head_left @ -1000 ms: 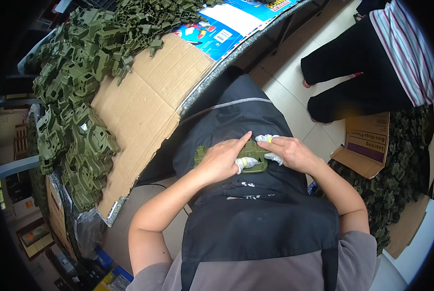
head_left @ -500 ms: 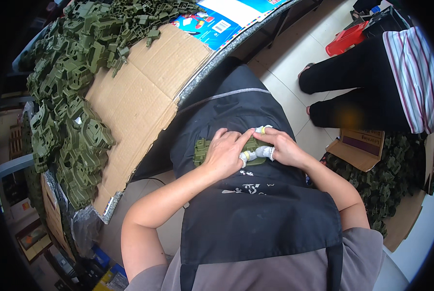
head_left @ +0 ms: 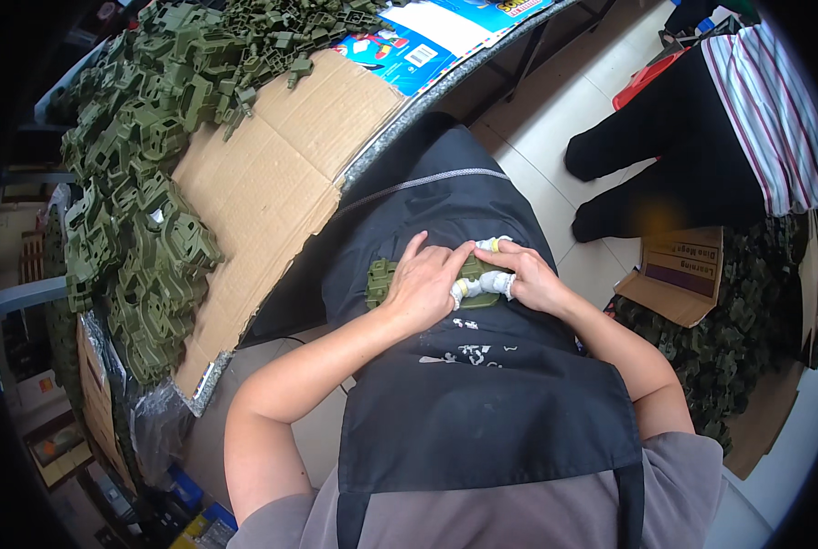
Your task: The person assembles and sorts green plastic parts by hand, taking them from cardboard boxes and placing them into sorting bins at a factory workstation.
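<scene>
An olive-green moulded plastic part (head_left: 381, 282), shaped like a piece of a toy vehicle, lies across my lap on the black apron (head_left: 482, 403). My left hand (head_left: 422, 285) is closed over its middle, and one finger sticks up away from the others. From the other side my right hand (head_left: 529, 276) grips the right end of the part, finger and thumb bent around it. White wraps (head_left: 484, 285) cover several fingertips. The tips of both hands meet over the part, hiding much of its upper face.
On the table at left, a large heap of similar green parts (head_left: 148, 137) borders a flat cardboard sheet (head_left: 272, 146). A blue printed sheet (head_left: 400, 57) lies farther back. At right, more dark green parts (head_left: 683, 348) fill an open carton (head_left: 678, 274); a person in black trousers (head_left: 665, 128) stands beside it.
Both hands stay on the green part with hardly any shift; a left finger is raised slightly more. The other person's legs and striped top have moved a little. The whole view has shifted slightly.
</scene>
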The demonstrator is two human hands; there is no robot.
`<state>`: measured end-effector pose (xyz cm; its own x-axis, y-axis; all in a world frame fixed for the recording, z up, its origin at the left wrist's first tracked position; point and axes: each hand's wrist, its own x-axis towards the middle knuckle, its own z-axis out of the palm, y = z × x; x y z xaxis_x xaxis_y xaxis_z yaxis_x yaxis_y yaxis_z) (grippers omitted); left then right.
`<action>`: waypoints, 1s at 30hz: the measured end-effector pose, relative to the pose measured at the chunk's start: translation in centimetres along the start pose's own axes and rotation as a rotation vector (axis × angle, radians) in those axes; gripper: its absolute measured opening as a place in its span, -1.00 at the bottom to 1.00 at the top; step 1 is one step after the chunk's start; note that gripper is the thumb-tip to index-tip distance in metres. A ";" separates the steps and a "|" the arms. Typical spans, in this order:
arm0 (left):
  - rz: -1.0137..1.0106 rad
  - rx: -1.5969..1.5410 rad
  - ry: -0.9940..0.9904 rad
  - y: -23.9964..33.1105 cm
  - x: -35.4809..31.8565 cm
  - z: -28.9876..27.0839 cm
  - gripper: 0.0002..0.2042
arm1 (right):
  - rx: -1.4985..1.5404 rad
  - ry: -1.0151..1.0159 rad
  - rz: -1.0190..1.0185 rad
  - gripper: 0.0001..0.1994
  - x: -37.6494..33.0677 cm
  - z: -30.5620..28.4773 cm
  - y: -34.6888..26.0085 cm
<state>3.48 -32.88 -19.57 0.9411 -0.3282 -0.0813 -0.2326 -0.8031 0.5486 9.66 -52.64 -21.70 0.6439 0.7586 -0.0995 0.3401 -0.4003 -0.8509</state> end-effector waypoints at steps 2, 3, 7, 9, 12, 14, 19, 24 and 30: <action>0.022 0.011 -0.025 0.2 -0.2 -0.2 -0.33 | 0.015 -0.070 0.003 -0.51 -0.2 -0.3 -0.3; 0.022 0.016 -0.021 0.3 0.0 -0.5 -0.33 | -0.023 -0.074 -0.023 -0.46 -0.4 -0.3 -0.5; 0.046 0.060 -0.108 0.3 0.1 -0.7 -0.30 | -0.160 -0.062 -0.051 -0.38 -0.9 -0.2 -1.5; 0.034 0.010 -0.050 -0.2 0.1 -0.4 -0.29 | -0.156 -0.045 -0.043 -0.36 -0.6 -0.4 -1.7; 0.030 -0.159 -0.067 -0.7 0.0 -0.5 -0.31 | -0.102 -0.086 0.084 -0.38 -0.1 -0.7 -1.7; 0.036 -0.172 -0.081 -1.0 0.3 -0.6 -0.31 | -0.001 -0.096 0.023 -0.42 0.4 -0.9 -0.9; 0.036 -0.134 -0.048 -0.6 0.3 0.0 -0.34 | -0.015 -0.105 0.104 -0.47 0.3 -0.6 -0.3; 0.070 -0.113 -0.023 -1.2 0.4 -0.7 -0.37 | -0.060 -0.135 0.052 -0.46 0.1 -0.7 -0.7; 0.038 -0.145 -0.116 -1.8 0.4 -1.2 -0.32 | 0.166 0.088 0.079 -0.43 -0.2 0.1 -0.7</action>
<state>4.54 -30.99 -19.61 0.8956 -0.4192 -0.1490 -0.2223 -0.7117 0.6664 9.23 -52.47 -21.18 0.7240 0.6774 -0.1297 0.1737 -0.3611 -0.9162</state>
